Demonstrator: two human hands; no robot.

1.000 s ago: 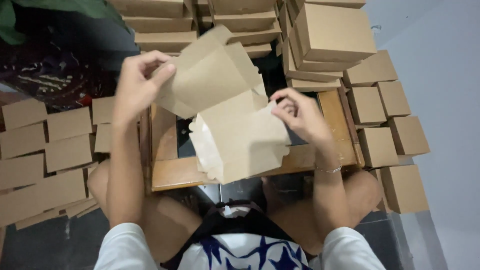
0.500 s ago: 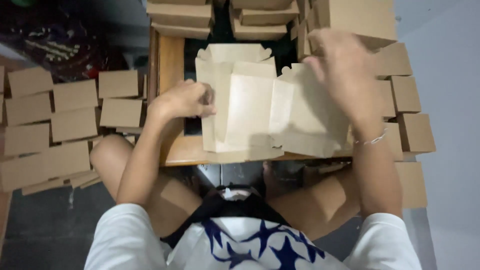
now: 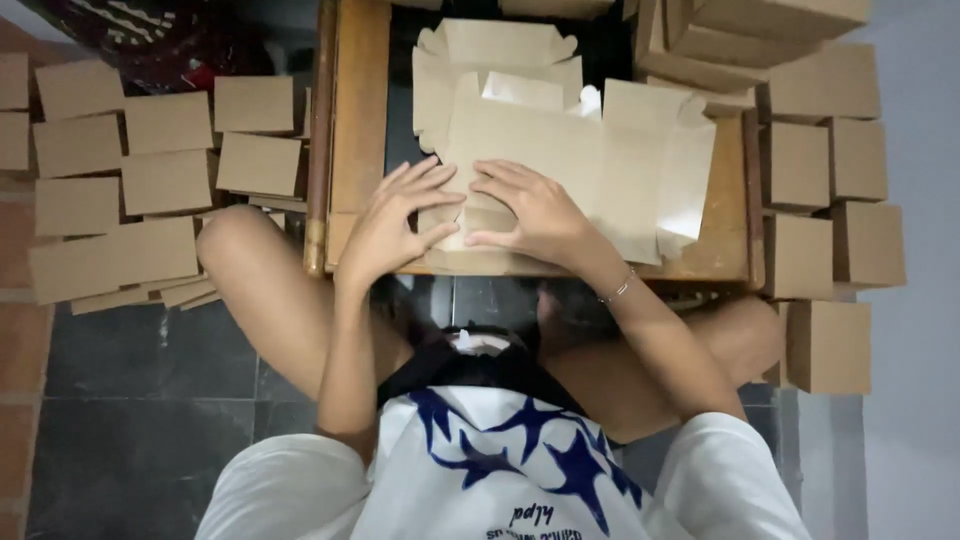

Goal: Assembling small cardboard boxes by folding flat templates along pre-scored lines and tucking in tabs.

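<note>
A flat, unfolded brown cardboard box blank lies on a small low wooden table in front of me. My left hand and my right hand both press down on the blank's near flap, fingers spread, fingertips almost meeting at the middle. A second blank with white inner flaps lies partly under it to the right. A thin bracelet sits on my right wrist.
Folded brown boxes lie in rows on the floor at left and stand stacked at right and behind the table. My bare knees flank the table. Dark floor tiles lie below.
The blank was held up and unfolded in the air; now it lies flat on the table. My right hand came down from the right, and both hands now press the near flap.
</note>
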